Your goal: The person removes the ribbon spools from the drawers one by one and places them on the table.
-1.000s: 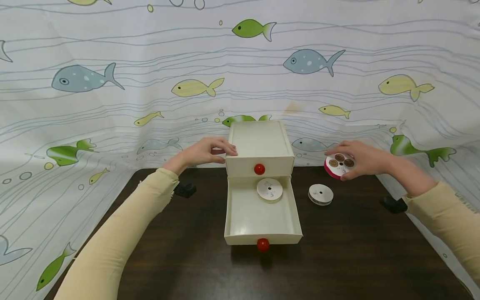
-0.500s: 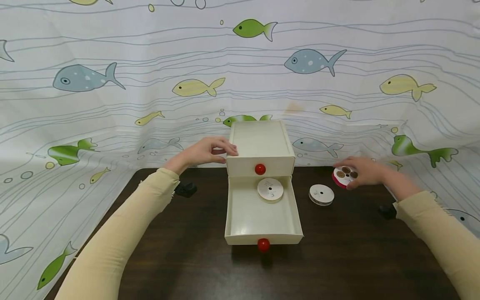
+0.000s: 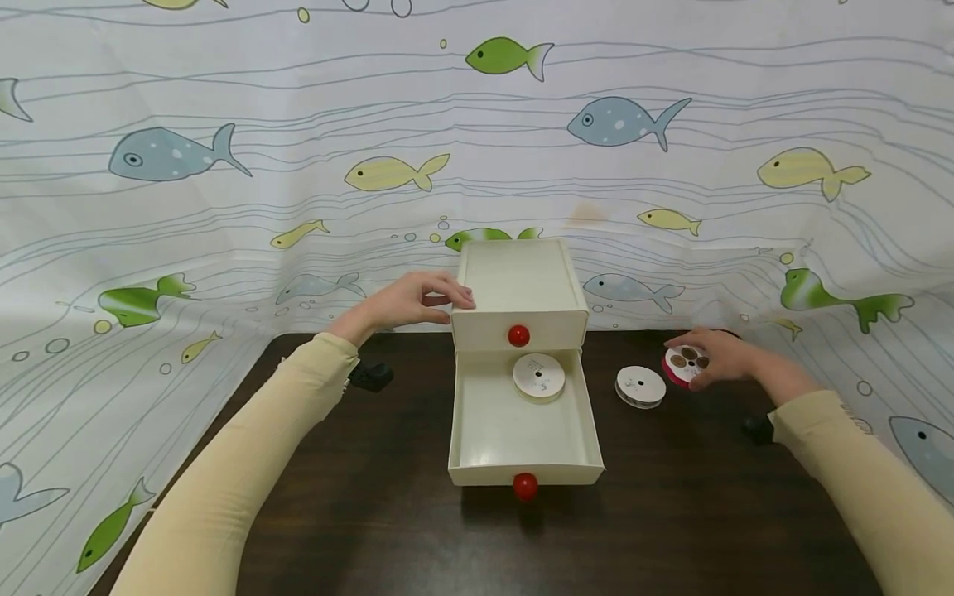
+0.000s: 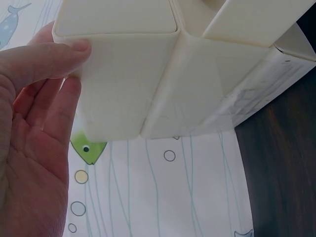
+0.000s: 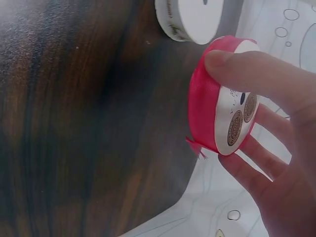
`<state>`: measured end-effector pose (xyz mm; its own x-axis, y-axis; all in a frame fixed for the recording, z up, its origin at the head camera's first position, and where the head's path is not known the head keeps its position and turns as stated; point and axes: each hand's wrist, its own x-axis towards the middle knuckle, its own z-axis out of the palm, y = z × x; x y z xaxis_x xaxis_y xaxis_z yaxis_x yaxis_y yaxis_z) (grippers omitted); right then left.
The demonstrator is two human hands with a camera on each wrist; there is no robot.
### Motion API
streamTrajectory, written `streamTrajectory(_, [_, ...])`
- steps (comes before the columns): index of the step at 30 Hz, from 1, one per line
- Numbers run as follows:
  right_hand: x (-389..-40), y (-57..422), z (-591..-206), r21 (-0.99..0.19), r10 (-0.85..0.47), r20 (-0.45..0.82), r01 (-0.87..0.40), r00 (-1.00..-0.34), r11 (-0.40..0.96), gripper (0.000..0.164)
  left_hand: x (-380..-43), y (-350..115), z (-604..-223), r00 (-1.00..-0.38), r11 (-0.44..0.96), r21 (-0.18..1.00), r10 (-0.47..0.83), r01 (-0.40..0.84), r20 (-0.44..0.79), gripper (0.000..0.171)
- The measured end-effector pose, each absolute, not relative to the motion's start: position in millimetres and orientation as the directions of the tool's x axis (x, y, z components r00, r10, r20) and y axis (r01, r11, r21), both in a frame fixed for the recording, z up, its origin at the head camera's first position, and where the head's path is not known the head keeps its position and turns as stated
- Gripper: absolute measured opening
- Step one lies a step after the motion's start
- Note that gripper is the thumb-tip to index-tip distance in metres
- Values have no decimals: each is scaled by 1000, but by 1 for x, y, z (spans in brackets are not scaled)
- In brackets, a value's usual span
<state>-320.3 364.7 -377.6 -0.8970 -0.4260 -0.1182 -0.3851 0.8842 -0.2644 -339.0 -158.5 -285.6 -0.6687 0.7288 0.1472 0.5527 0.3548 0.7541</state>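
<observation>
My left hand (image 3: pixel 408 300) holds the upper left corner of a white two-drawer box (image 3: pixel 519 277), fingers over the top edge and thumb against the side. The left wrist view shows the thumb (image 4: pixel 64 58) on the box's edge. My right hand (image 3: pixel 726 356) grips a pink ribbon spool (image 3: pixel 681 364) by its rim, its white labelled face up, at the back right of the table. In the right wrist view a frayed ribbon end hangs from it. A white-faced spool (image 3: pixel 640 386) lies just left of it. Another spool (image 3: pixel 539 377) lies in the pulled-out lower drawer (image 3: pixel 488 447).
The upper drawer (image 3: pixel 484 331) is closed; a red knob (image 3: pixel 518 335) sits on its front and another red knob (image 3: pixel 525 486) on the lower drawer. Dark wooden table (image 3: pixel 358 513) surrounds the box. A fish-print sheet (image 3: pixel 298 124) hangs behind and at both sides.
My right hand has moved slightly right and down toward the table with the pink ribbon spool. The left hand keeps its hold on the box, and the drawers have not moved.
</observation>
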Motion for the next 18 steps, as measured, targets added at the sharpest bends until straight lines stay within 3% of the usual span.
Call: streamTrajectory(18, [-325, 373, -405, -291, -372, -235, -300, -898, 909, 77, -340, -158, -284, -671, 368, 748, 729, 553, 137, 30])
